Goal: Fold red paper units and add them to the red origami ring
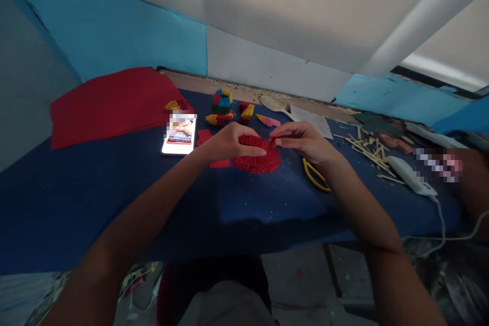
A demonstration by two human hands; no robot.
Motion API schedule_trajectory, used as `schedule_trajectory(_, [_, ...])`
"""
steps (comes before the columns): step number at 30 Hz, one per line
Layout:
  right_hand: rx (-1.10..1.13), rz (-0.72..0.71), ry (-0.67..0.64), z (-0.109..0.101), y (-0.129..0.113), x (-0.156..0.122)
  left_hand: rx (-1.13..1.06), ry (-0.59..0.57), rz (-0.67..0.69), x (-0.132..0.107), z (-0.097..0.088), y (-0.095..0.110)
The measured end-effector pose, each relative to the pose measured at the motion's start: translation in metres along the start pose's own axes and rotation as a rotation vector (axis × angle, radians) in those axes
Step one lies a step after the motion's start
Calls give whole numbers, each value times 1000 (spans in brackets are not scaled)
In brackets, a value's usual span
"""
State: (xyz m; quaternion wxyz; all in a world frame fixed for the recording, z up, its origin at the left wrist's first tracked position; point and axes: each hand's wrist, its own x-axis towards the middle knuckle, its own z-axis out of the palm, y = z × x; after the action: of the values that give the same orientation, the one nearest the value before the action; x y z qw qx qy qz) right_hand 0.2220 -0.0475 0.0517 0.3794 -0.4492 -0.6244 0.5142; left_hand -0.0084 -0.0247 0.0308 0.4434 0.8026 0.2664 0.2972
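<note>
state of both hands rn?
Left hand: closed on the left side of the red paper piece.
Right hand: fingertips at the piece's right edge; can't tell whether they grip anything.

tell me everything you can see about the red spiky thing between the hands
The red spiky piece is rounded, with many narrow, pointed ridges packed close together; they look like folded paper, though the material is not certain. Its broad lower part bulges toward the wearer. The left hand grips it, thumb across the near side, while the right hand has its fingertips at the upper right edge. It sits in front of the wearer, over the blue table cover; whether it rests there is unclear.
</note>
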Motion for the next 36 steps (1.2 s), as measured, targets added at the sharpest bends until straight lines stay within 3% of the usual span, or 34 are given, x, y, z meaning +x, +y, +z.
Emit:
schedule_trajectory(6, [-144, 1, -90, -6, -14, 4, -17, -3, 17, 0, 0, 1])
schedule_trajectory(18, [-466, 15, -494, -20, -42, 34, -41, -34, 36, 1, -1, 2])
schedule_trajectory(30, [-410, -35, -417, -23, -32, 33, -43, -21, 32, 1, 0, 2])
schedule_trajectory(36, [-286, -18, -243, -15, -25, 23, -46, 9, 5, 1, 0, 1])
